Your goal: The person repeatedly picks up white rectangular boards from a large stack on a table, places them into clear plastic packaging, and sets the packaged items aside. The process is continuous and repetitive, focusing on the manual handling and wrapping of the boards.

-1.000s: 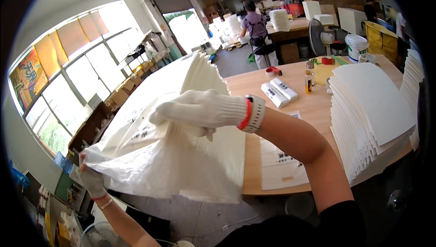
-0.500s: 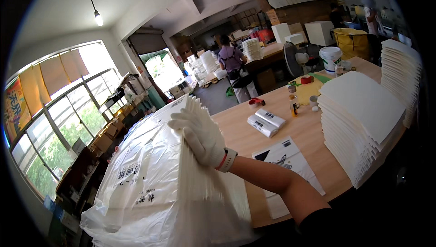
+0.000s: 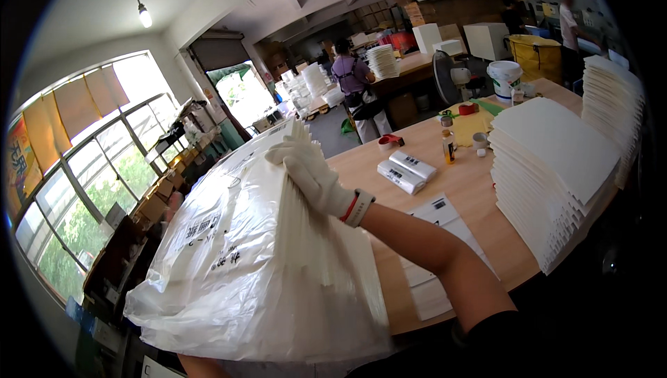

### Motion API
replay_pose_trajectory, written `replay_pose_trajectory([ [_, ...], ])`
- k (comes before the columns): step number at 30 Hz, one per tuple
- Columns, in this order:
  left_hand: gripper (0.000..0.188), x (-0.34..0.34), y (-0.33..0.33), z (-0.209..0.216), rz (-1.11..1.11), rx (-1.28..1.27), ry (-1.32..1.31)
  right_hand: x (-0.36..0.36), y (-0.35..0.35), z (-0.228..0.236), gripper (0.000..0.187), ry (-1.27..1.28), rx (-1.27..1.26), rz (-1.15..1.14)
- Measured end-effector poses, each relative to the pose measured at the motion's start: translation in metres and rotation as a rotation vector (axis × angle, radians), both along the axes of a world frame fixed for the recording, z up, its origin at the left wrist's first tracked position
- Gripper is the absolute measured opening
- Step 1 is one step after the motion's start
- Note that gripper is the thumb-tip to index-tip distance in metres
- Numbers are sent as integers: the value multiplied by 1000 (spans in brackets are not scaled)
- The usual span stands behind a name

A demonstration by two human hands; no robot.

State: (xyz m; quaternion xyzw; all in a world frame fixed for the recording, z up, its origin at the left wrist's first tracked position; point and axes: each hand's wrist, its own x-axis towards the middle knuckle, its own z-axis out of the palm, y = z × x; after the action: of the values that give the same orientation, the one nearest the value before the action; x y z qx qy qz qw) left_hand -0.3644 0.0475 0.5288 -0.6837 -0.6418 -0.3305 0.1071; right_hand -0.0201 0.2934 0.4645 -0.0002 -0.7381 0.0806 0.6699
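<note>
A thick stack of clear plastic bags [image 3: 208, 260] with dark print, holding white sheets, leans in front of me on the left. My right hand [image 3: 316, 180], in a white glove, lies along the stack's upper right edge. Its fingers are stretched out over the corner, touching the plastic. At the lower left, a bit of my left forearm [image 3: 201, 366] shows below the stack; the hand itself is hidden. Beneath my right arm a flat printed white bag [image 3: 445, 215] lies on the wooden table [image 3: 354, 162].
Tall stacks of white sheets [image 3: 552, 149] stand on the right. Rolled white bags [image 3: 406, 171], a red tape dispenser [image 3: 390, 142], a small bottle [image 3: 449, 147] and a white bucket [image 3: 504, 79] are on the table. A person [image 3: 351, 76] stands farther back beside a fan [image 3: 445, 76].
The bagged stack has risen slightly, and my right hand has shifted a little right along its edge. A bit of left forearm now shows below it.
</note>
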Motion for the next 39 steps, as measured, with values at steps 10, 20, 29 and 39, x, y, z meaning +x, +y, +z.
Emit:
replay_pose_trajectory([
  [10, 64, 77, -54, -142, 56, 428, 167, 35, -186, -60, 40, -350, 364, 39],
  [20, 20, 264, -56, -650, -250, -770, -244, 204, -219, -447, 34, -1441, -761, 28],
  [29, 17, 458, 68, -512, -634, -215, 73, 349, -311, -461, 30, -422, -1605, -267],
  [39, 19, 453, 126, -577, -574, -651, 125, 347, -312, -482, 32, -251, -1768, -176],
])
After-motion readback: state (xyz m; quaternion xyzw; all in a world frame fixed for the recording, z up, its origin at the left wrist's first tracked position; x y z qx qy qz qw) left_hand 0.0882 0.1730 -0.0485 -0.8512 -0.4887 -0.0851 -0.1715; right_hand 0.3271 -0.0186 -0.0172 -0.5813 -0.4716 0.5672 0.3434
